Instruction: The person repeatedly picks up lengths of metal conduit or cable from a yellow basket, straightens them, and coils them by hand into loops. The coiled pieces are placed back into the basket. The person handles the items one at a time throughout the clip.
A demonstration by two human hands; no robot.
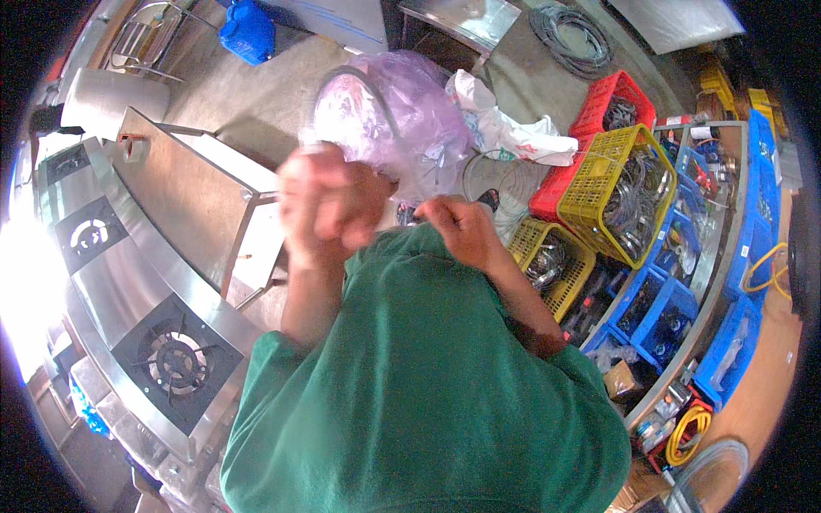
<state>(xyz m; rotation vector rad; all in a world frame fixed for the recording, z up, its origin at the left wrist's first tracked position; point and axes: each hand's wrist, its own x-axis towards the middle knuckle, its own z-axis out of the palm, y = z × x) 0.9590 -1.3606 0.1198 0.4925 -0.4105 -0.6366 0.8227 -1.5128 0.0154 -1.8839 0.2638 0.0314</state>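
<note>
In front of my chest my left hand (325, 201) is raised, closed and smeared by motion. A thin grey hose or cable (352, 72) rises from beside it and bends in a loop. The loop's other side comes down between my hands, and its end is too blurred to follow. My right hand (462, 229) is closed a little to the right, fingers curled and thumb toward the left hand. What lies inside its fingers is hidden. Beyond both hands stands a large translucent purple plastic bag (428, 98).
A steel counter with gas burners (175, 363) runs along the left, beside a brown panel-sided table (184, 188). On the right are a yellow crate (654, 201) of metal hoses, a red crate (599, 94) and blue bins (667, 321). A white sack (522, 132) lies on the floor.
</note>
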